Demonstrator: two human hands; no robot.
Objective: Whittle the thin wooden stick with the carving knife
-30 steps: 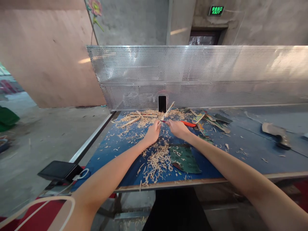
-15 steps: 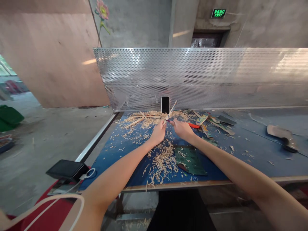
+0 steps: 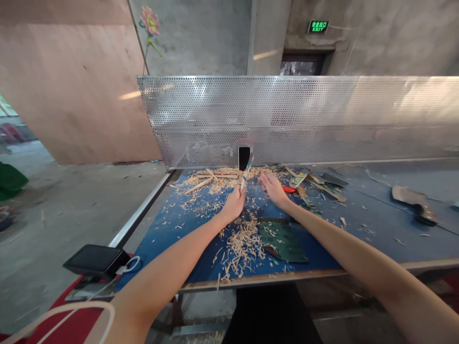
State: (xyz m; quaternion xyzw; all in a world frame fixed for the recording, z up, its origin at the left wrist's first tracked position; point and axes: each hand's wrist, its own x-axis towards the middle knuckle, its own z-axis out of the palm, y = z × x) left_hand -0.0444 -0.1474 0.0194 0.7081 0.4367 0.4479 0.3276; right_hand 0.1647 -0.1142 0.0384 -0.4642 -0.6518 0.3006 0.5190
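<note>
My left hand (image 3: 234, 203) is closed around the lower end of a thin wooden strip (image 3: 246, 173), which points up and shows blue patches near its top. To the right of it, my right hand (image 3: 273, 188) is closed with its fingers curled. An orange-red handle (image 3: 289, 189) shows just beyond that hand's far side; whether the fingers grip it is hard to see. Pale wood shavings (image 3: 244, 243) lie beneath and between my forearms on the blue tabletop (image 3: 161, 243). A green sheet (image 3: 283, 240) with shavings on it lies below my right hand.
A phone (image 3: 244, 158) stands against the perforated metal screen (image 3: 222, 114) at the back. Wooden sticks (image 3: 201, 185) lie back left, coloured scraps (image 3: 324, 188) back right. A brown-handled tool (image 3: 414, 201) rests far right. A black device (image 3: 96, 261) with a white cable sits at the left edge.
My right hand has come away from the strip and its fingers have shifted. The strip in my left hand has turned more upright, now showing blue patches. The view has moved slightly.
</note>
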